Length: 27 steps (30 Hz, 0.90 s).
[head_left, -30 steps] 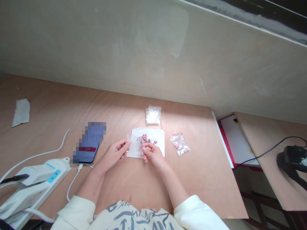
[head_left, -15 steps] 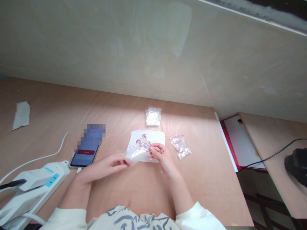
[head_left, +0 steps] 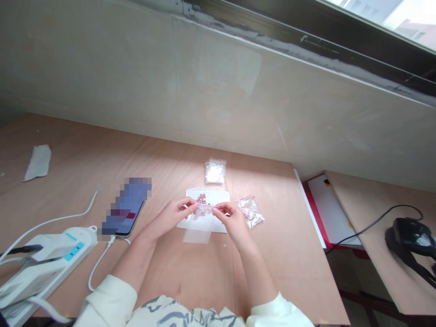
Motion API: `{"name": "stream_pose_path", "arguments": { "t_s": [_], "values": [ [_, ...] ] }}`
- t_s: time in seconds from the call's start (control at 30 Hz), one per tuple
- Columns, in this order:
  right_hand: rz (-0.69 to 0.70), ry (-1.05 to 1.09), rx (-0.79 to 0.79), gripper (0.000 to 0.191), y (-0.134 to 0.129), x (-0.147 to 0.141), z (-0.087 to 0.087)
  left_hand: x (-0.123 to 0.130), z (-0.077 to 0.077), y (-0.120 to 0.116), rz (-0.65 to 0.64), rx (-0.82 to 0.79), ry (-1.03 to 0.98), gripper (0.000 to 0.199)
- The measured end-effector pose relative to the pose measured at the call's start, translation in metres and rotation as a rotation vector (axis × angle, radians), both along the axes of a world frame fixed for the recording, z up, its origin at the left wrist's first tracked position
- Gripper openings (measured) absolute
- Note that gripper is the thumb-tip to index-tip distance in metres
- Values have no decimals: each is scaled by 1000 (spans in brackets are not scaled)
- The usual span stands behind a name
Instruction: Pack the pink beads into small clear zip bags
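My left hand [head_left: 172,215] and my right hand [head_left: 230,220] pinch the top edge of a transparent zip bag [head_left: 196,235], one at each side, with its red-lined mouth [head_left: 204,205] stretched between them. The bag hangs down over a white paper sheet [head_left: 221,196] and past the sheet's near edge. A small heap of pink beads [head_left: 201,198] lies on the paper just beyond my fingers. Whether the held bag has beads inside is hard to tell. To the right of my right hand lies a small zip bag of pink items [head_left: 250,212].
A bag of white material [head_left: 215,171] lies beyond the paper. On the plywood table's left are a pixelated phone [head_left: 126,218], a white power strip [head_left: 51,259] with cables, and a white cloth [head_left: 38,162]. A wall [head_left: 218,86] bounds the far edge, and a black object [head_left: 407,238] sits on a side table.
The bag has moved from a crumpled hold at the paper's left to a taut hold by both hands above it. My left hand has shifted right, and the view has tilted upward.
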State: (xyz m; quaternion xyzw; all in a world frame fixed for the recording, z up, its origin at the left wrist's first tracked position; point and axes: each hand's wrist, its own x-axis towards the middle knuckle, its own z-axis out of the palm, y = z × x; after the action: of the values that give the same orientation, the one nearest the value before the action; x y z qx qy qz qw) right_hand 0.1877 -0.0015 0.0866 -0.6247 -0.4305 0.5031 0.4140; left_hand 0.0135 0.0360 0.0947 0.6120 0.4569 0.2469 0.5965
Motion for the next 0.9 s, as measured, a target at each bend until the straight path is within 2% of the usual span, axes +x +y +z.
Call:
{"name": "stream_pose_path", "arguments": {
  "t_s": [0.13,0.33,0.5,0.6,0.73,0.9],
  "values": [
    [17,9,-37,15,-4,-3,0,-7,3,-7,-3,-6,-3,24],
    [-6,-115,95,13,-8,-14,3,-15,10,-11,-14,159,70,23],
    [110,-30,37,14,-6,-21,5,-17,10,-11,16,236,100,20],
    [113,44,62,12,-5,-25,2,-16,11,-14,2,204,97,20],
    [51,-10,113,9,-4,-28,-1,-12,13,-15,-82,100,122,24],
    [120,10,78,13,-1,-28,-1,-4,8,-8,-89,171,109,27]
  ]
}}
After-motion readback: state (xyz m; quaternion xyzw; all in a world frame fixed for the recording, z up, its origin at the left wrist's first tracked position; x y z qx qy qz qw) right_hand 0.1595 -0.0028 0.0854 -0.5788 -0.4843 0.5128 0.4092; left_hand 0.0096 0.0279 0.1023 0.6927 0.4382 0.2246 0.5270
